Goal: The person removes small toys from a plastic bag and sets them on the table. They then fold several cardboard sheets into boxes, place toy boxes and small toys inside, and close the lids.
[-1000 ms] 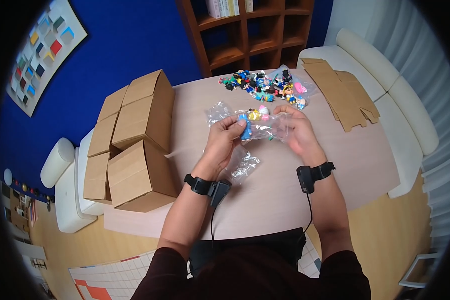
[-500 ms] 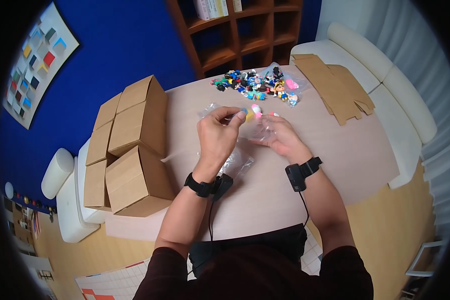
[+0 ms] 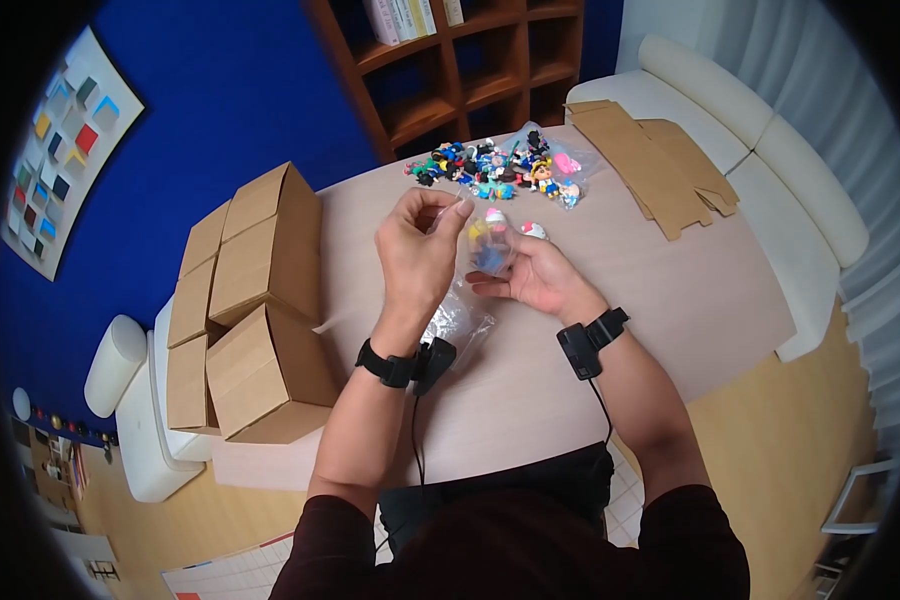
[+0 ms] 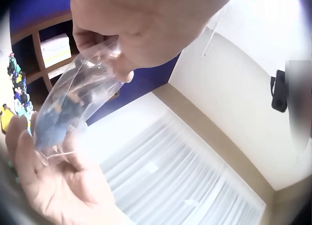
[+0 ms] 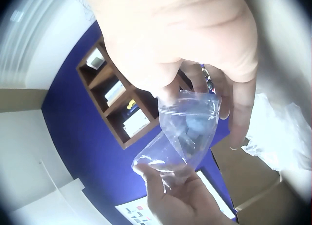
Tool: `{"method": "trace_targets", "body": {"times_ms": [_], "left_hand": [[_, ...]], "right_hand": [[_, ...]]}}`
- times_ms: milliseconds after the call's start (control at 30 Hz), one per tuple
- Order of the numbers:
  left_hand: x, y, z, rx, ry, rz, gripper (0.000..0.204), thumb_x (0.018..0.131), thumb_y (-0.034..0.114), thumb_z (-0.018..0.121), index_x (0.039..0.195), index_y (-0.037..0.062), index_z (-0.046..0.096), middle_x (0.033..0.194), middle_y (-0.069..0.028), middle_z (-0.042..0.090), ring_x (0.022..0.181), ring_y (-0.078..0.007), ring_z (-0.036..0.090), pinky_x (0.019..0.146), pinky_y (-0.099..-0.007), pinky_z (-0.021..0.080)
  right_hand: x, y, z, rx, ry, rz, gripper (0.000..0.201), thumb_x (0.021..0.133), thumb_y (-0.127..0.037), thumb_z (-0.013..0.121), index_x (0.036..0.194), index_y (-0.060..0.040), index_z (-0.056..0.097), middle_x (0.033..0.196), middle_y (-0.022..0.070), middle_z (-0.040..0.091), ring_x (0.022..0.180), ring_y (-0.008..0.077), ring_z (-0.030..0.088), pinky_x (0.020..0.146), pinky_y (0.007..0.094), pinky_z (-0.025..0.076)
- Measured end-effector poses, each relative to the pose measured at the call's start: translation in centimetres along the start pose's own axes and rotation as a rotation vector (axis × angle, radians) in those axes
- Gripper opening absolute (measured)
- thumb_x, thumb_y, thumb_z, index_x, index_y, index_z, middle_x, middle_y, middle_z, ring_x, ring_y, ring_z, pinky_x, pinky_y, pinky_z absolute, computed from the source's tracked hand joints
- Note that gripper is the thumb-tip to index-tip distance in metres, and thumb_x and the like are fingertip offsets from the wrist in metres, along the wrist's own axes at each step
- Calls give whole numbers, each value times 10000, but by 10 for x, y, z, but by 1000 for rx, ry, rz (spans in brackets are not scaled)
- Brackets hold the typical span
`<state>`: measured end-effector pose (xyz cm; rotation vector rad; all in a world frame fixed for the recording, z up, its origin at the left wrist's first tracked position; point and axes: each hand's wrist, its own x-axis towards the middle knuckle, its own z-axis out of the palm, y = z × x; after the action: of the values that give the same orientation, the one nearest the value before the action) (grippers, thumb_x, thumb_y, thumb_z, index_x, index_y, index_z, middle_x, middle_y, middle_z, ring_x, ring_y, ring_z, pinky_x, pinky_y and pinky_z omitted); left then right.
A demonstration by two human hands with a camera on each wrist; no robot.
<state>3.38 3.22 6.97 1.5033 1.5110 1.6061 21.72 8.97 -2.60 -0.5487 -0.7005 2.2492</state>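
Note:
Between the two hands is a clear zip-top plastic bag (image 5: 187, 132), tilted, with a blue toy figure (image 4: 51, 130) inside. My left hand (image 3: 415, 250) pinches the bag's upper end between thumb and fingers. Lower down, my right hand (image 3: 550, 275) holds the zip end, its thumb at the bag's edge and its fingers around the other side. The blue figure lies near that zip end, blurred by the plastic. Just beyond the hands, a pink-and-white toy (image 3: 495, 215) and a white toy with red (image 3: 534, 230) sit on the table (image 3: 670, 310).
Several small toy figures (image 3: 490, 165) lie heaped at the table's far side, some in clear plastic. Crumpled clear plastic (image 3: 460, 325) lies below the left hand. Several cardboard boxes (image 3: 260, 360) stand at the left. Flattened cardboard (image 3: 655, 165) lies at the far right.
My left hand has raised its end of the bag, which has gone from lying flat to steeply tilted. The blue figure, earlier under my left thumb, is now down by my right hand.

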Motion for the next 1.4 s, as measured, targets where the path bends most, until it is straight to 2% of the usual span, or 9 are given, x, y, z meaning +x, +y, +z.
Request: {"method": "trace_targets", "body": {"times_ms": [100, 200, 333, 433, 633, 733, 933, 1133, 1400], "left_hand": [[0, -8, 4, -101, -1, 173, 146, 1073, 137, 739, 1084, -5, 704, 959, -52, 757, 819, -81, 663, 764, -248, 543], [-4, 5, 5, -323, -11, 20, 128, 1127, 136, 647, 1123, 15, 688, 957, -49, 743, 820, -78, 659, 747, -240, 528], [-7, -8, -16, -82, 112, 54, 136, 1114, 63, 597, 1199, 36, 700, 883, -46, 711, 763, -101, 645, 726, -285, 531], [-22, -20, -34, 249, 22, -49, 197, 1092, 114, 626, 1261, 109, 728, 883, -101, 696, 786, -166, 679, 738, -371, 549], [-44, -57, -36, 734, -166, -69, 474, 994, 336, 783, 1393, 99, 686, 1152, -181, 663, 925, -311, 682, 872, -454, 565], [-47, -72, -36, 841, -217, -28, 616, 958, 379, 824, 1473, 99, 635, 1230, -212, 648, 1038, -363, 675, 918, -476, 562], [-49, -91, -43, 974, -246, 15, 738, 972, 458, 797, 1590, 131, 562, 1309, -224, 629, 1247, -396, 597, 1050, -537, 494], [-43, -86, -45, 969, -190, 11, 687, 1017, 475, 743, 1604, 168, 558, 1438, -182, 611, 1319, -381, 571, 1098, -561, 459], [-41, -67, -44, 948, -135, 83, 596, 1000, 416, 772, 1520, 153, 648, 1457, -182, 637, 1377, -378, 560, 1104, -565, 450]], "right_hand": [[5, 2, -10, 28, -67, 33, 439, 1155, -319, 544, 1485, -29, 542, 1340, 192, 705, 1261, 444, 696, 1079, 651, 583], [0, 2, -9, -7, -79, 2, 387, 1125, -254, 590, 1440, -28, 587, 1318, 173, 715, 1160, 366, 736, 1004, 577, 622], [7, -15, -34, -221, -50, -46, 360, 1045, -116, 665, 1401, -73, 631, 1154, 119, 712, 913, 254, 714, 808, 417, 615], [-21, -42, 5, -674, 387, -108, 284, 990, -84, 713, 1269, -51, 672, 1095, 100, 716, 867, 212, 708, 738, 353, 576], [-4, -30, -30, -1684, 699, -292, 466, 866, -84, 802, 1296, -32, 631, 1227, 224, 677, 1093, 433, 685, 968, 484, 574], [-2, -25, -34, -1708, 663, -300, 591, 845, -131, 836, 1379, -28, 602, 1340, 291, 626, 1226, 521, 612, 1067, 508, 531], [4, -26, -36, -1532, 505, -490, 637, 834, -77, 820, 1444, -55, 639, 1337, 285, 689, 1291, 453, 646, 1086, 508, 533], [-4, -54, -58, -1506, 771, -444, 533, 859, -83, 781, 1389, -89, 716, 1322, 268, 722, 1226, 420, 708, 1036, 517, 567], [2, -54, -75, -1930, 890, -504, 659, 935, -126, 731, 1574, -216, 598, 1672, 188, 464, 1409, 443, 531, 1203, 543, 413]]}}
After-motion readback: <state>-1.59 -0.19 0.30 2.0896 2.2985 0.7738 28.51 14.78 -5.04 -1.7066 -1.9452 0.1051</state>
